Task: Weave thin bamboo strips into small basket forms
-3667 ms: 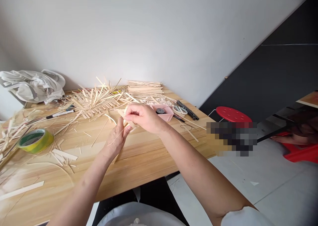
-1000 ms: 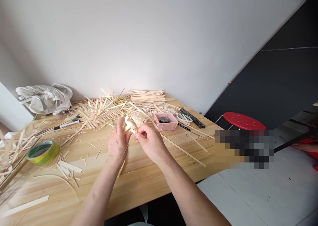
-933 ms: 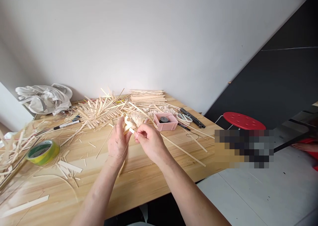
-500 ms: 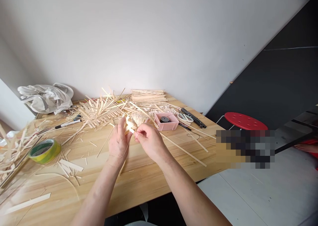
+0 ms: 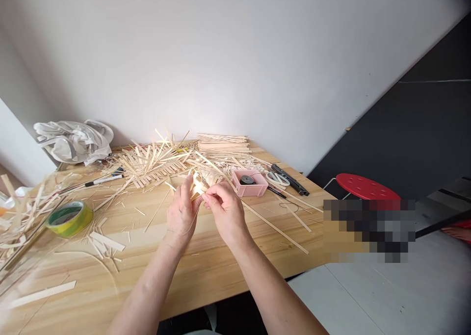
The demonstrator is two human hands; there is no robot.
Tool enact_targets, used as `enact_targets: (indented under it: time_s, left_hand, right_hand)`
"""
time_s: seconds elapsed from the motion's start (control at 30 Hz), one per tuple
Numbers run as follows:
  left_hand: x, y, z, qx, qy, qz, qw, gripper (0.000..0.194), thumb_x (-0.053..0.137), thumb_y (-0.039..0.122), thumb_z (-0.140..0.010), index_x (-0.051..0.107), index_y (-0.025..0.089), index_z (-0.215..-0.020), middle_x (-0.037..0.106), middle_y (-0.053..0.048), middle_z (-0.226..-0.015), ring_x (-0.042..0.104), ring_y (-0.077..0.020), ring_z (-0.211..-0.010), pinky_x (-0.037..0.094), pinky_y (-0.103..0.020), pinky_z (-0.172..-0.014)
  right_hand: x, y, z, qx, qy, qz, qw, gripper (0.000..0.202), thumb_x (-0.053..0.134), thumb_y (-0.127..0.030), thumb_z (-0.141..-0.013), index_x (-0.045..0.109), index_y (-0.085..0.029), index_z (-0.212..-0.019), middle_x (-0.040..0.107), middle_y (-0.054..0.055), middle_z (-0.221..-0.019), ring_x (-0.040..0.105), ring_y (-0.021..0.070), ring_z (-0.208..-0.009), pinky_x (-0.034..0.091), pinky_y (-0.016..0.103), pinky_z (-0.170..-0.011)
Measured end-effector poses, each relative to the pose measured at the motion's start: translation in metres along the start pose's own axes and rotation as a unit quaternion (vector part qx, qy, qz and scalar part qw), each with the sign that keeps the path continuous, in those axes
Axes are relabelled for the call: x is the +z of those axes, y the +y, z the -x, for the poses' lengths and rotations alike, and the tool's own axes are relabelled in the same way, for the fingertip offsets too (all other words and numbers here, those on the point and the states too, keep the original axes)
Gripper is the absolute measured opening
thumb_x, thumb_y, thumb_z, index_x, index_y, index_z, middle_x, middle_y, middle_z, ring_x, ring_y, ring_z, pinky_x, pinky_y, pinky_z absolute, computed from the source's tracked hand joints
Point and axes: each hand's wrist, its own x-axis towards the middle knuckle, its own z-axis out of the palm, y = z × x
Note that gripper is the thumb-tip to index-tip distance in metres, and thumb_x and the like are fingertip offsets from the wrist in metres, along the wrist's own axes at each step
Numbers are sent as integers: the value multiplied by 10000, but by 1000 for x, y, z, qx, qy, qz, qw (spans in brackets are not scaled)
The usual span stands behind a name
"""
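Observation:
Between my two hands is a small piece of pale bamboo strips [image 5: 199, 184], bent and crossed over one another. My left hand [image 5: 181, 211] is closed on its left side, fingers up and thumb against the strips. With thumb and forefinger, my right hand [image 5: 224, 206] pinches the strips at their right end. A thin strand hangs along my left wrist. My fingers hide part of the piece, so its full shape cannot be made out. Just behind it lie loose woven strips [image 5: 147, 166] on the wooden table [image 5: 147, 266].
A pink box [image 5: 253, 188] holding a dark spool [image 5: 246, 180] stands right of my hands, near white-handled scissors [image 5: 277, 179]. Yellow-green tape [image 5: 69, 219] and a marker [image 5: 106, 179] lie left. Stacked strips [image 5: 223, 145] are at the back; a red stool [image 5: 368, 186] stands beyond the table.
The view has shifted slightly. The strips between my hands look more bent, and my right fingers have drawn in closer to my left hand.

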Motion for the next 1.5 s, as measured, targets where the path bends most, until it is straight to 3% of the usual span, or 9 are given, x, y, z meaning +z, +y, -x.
enact_targets:
  time_s: [0.4,0.6,0.8,1.07,1.2,1.37,1.43,1.5]
  left_hand:
    - [-5,10,4,-32,-47,-35,998,447,413,376,-874,387,193,-1281,602,-89,-1050,616,-191,-914,468,-264,-693]
    - [-8,11,3,-41,-78,-39,995,473,423,384,-869,360,205,-1302,602,-88,-1088,628,-185,-867,465,-251,-656]
    - [-8,2,3,7,-36,-19,999,497,407,416,-868,343,183,-1302,604,-98,-1080,626,-190,-878,474,-247,-636]
    - [2,4,7,35,-11,-51,998,532,422,465,-853,384,163,-1289,636,-121,-1079,659,-169,-793,457,-203,-558]
    - [5,1,9,49,-2,-34,998,570,402,479,-857,344,119,-1295,640,-147,-1092,668,-185,-791,464,-213,-535]
    - [5,-2,8,76,8,-47,996,546,379,493,-860,380,124,-1263,637,-148,-1081,661,-186,-819,461,-205,-535]
    - [5,0,8,69,3,-59,996,532,371,484,-866,390,130,-1263,643,-136,-1042,655,-178,-808,459,-201,-542]
    - [4,3,8,61,-14,-70,996,525,372,469,-870,383,136,-1275,638,-125,-1018,650,-171,-796,457,-201,-547]
  right_hand:
    - [2,3,-2,-3,10,22,1000,150,515,-169,-788,493,-190,-641,479,8,-731,522,136,-694,464,260,-598]
    - [-1,4,-5,52,21,-2,998,166,625,-220,-715,461,-202,-695,499,-26,-703,515,98,-541,458,224,-497]
    - [-10,7,-4,-56,-14,28,998,102,609,-144,-727,522,-197,-735,532,-4,-797,550,108,-633,458,230,-573]
    - [-14,7,-8,-171,23,134,976,125,565,-167,-799,523,-208,-689,546,8,-745,546,140,-719,450,257,-659]
    - [-13,10,-6,-163,43,164,972,136,562,-218,-814,517,-211,-686,554,9,-729,543,142,-703,440,259,-651]
    - [-15,14,-6,-107,45,129,985,166,639,-267,-753,499,-203,-688,538,-21,-713,481,95,-526,435,240,-553]
    - [-16,16,-6,-115,56,143,981,148,629,-300,-759,517,-206,-732,563,4,-763,525,124,-597,460,270,-598]
    - [-17,20,-5,-146,67,166,973,144,601,-326,-781,544,-208,-841,604,55,-870,575,190,-798,479,326,-705]
